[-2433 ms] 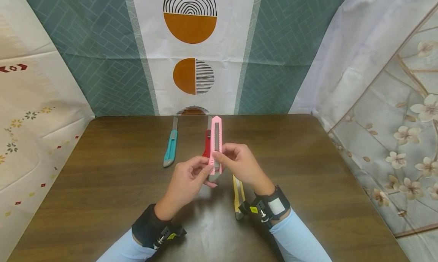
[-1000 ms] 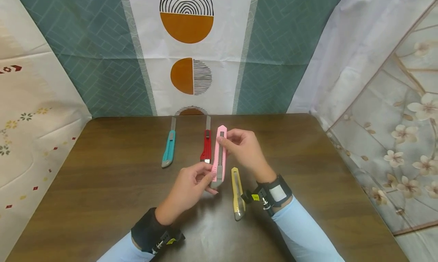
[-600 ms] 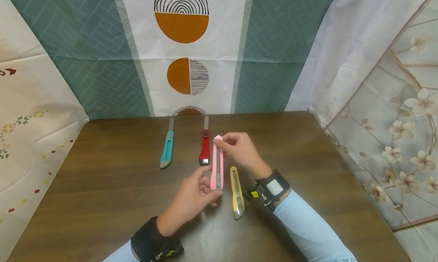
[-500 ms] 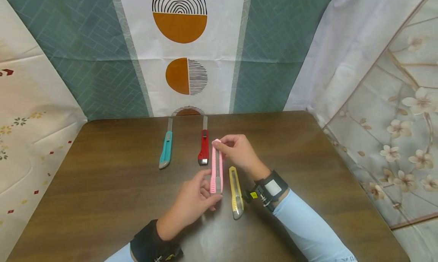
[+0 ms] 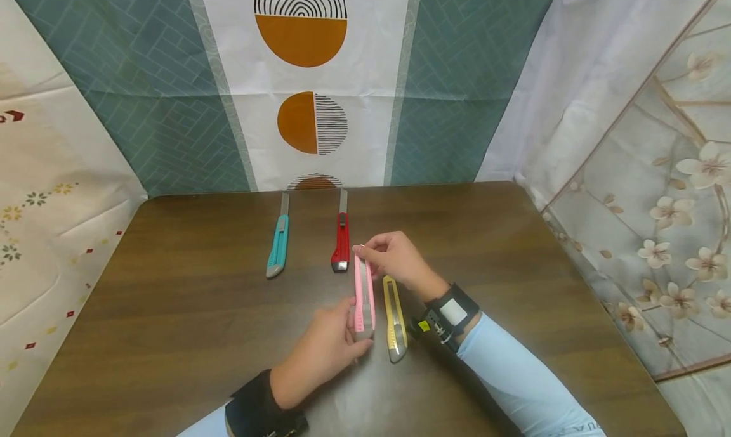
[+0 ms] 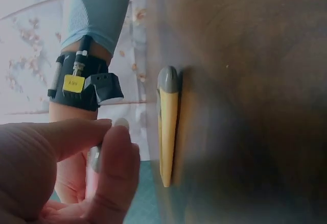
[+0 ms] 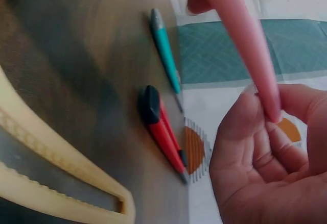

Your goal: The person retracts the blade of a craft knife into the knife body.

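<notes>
The pink utility knife (image 5: pixel 364 297) is between your two hands, raised off the table, its grey end toward you. Your left hand (image 5: pixel 325 345) pinches that near end between thumb and fingers; your right hand (image 5: pixel 400 259) pinches the far tip. Just right of it, the yellow utility knife (image 5: pixel 395 323) lies on the table with its grey end toward you. Farther from you and slightly left, the red utility knife (image 5: pixel 341 243) points its bare blade at the table's back edge; the teal utility knife (image 5: pixel 278 247), left of the red one, does likewise. Beneath them is the brown wooden table (image 5: pixel 188 323), and behind it hangs a patterned cloth (image 5: pixel 457 107).
</notes>
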A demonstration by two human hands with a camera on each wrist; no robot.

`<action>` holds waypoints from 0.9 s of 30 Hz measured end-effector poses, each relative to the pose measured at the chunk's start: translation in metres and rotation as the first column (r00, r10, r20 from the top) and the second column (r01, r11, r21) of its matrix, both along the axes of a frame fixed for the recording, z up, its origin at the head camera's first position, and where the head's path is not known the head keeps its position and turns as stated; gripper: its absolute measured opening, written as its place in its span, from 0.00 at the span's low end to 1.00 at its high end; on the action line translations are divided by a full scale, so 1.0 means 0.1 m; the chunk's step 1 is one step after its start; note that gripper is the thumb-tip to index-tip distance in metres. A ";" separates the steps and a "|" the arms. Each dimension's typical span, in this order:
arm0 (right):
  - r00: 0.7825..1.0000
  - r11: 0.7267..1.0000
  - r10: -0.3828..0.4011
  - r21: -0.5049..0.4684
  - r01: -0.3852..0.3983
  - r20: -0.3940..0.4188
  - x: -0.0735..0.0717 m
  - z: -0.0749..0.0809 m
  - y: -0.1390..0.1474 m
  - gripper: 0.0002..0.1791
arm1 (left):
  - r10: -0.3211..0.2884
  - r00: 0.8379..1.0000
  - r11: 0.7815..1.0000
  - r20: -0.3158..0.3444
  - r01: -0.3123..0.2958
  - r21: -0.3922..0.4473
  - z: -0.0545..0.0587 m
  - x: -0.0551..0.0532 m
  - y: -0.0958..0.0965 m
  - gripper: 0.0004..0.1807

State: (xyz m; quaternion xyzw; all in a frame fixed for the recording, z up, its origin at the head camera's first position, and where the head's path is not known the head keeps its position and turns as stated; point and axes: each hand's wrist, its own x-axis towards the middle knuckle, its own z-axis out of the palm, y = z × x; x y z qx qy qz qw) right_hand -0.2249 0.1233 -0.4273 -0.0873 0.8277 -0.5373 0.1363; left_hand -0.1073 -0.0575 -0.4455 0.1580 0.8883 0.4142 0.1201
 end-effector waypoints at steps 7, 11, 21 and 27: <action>1.000 0.978 -0.025 0.209 0.026 -0.008 0.03 -0.08 -0.01 0.14 | -0.046 0.999 0.994 -0.005 0.045 -0.100 -0.05 0.03 0.06 0.28; 0.999 0.942 -0.009 0.334 0.026 -0.053 0.05 -0.09 -0.03 0.18 | -0.060 0.998 0.988 0.002 0.060 -0.144 -0.12 0.02 0.09 0.27; 0.991 0.833 0.065 0.554 0.009 -0.114 0.08 -0.11 -0.08 0.32 | -0.098 0.994 0.977 -0.045 0.088 -0.196 -0.21 -0.02 0.20 0.19; 0.988 0.769 0.102 0.639 -0.005 -0.115 0.07 -0.14 -0.11 0.30 | -0.076 0.995 0.968 0.069 0.090 -0.235 -0.16 -0.06 0.27 0.19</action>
